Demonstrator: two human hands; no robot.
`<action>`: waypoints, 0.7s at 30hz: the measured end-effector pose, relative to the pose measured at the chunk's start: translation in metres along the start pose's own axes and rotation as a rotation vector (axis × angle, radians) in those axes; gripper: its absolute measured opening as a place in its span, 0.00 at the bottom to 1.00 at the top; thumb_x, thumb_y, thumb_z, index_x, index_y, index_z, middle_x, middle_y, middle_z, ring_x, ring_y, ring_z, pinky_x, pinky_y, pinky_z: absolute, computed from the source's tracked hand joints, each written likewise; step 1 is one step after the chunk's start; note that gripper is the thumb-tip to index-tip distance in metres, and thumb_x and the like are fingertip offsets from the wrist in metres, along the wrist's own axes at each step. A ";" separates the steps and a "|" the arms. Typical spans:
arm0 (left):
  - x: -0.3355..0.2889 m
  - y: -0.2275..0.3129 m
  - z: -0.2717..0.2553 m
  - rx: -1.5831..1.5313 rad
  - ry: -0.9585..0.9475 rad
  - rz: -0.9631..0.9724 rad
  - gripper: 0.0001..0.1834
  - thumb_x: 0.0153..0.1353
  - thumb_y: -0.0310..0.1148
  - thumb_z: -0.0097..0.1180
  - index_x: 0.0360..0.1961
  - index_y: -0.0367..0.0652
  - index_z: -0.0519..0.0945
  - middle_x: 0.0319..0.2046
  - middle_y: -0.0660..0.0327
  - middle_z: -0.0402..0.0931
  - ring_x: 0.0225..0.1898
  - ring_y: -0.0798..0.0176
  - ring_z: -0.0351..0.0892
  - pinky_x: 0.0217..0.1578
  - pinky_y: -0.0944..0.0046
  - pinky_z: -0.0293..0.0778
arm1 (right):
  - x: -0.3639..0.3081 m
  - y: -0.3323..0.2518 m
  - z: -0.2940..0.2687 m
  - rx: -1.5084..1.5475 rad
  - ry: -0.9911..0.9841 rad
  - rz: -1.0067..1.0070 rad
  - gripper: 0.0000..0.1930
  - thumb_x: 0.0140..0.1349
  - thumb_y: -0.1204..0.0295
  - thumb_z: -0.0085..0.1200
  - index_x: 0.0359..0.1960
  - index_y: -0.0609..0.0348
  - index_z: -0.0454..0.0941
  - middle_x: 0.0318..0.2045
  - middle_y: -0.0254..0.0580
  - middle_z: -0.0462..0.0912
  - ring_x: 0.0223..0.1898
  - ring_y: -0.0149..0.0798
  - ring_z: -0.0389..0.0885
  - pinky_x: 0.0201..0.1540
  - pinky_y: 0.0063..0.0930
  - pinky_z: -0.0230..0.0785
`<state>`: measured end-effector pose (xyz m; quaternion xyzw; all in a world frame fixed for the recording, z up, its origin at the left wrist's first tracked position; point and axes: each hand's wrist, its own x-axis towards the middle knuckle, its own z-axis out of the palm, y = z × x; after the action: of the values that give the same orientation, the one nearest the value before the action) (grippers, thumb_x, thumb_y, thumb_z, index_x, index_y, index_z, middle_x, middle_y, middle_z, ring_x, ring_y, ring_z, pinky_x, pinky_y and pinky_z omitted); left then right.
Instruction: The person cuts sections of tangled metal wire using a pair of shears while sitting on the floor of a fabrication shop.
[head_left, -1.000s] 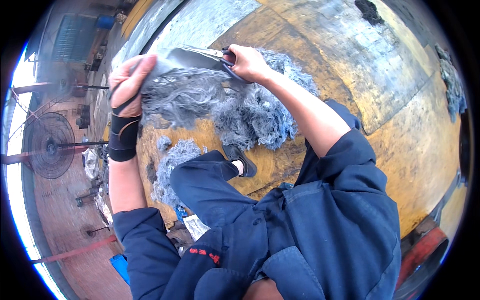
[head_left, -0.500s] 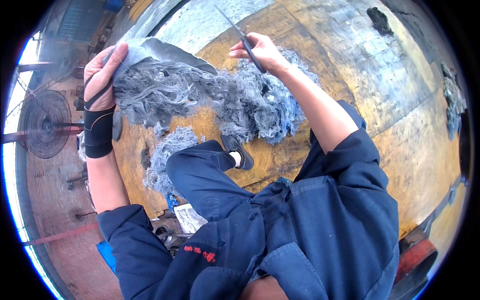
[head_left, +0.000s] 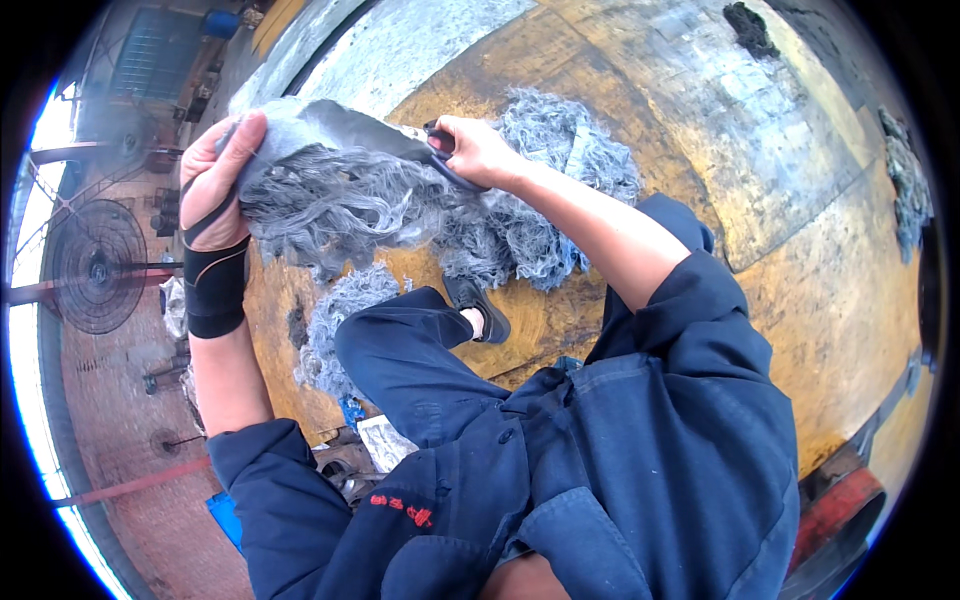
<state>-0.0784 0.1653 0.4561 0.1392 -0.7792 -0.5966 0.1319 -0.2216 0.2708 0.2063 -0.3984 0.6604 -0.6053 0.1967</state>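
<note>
My left hand, in a black wrist brace, grips one end of a grey sheet of cloth with long loose grey fibres hanging from its lower side. At the sheet's other end my right hand is closed round the dark handles of scissors. Their blades are hidden at the cloth, so I cannot tell whether they stand apart. A heap of tangled grey-blue fibres lies on the boards beyond and below my right hand.
A smaller fibre clump lies beside my left leg, near my dark shoe. More fibres lie at the far right, and a dark clump at the back. A fan stands at the left over the worn floor.
My right hand has moved left and down, bringing the scissors from above the fibres to the cloth's right end. My left hand, with the cloth, has shifted slightly right and down.
</note>
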 end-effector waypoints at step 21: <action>0.067 -0.113 0.017 0.411 -0.141 0.020 0.07 0.56 0.28 0.58 0.34 0.37 0.80 0.26 0.71 0.75 0.27 0.79 0.69 0.29 0.77 0.64 | -0.036 0.019 -0.240 0.117 0.834 -0.328 0.06 0.50 0.76 0.55 0.27 0.58 0.69 0.21 0.27 0.66 0.22 0.24 0.65 0.23 0.20 0.59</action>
<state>-0.1399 0.1278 0.3454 0.1132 -0.8931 -0.4322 0.0517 -0.3835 0.4519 0.2256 -0.2078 0.5760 -0.7737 -0.1626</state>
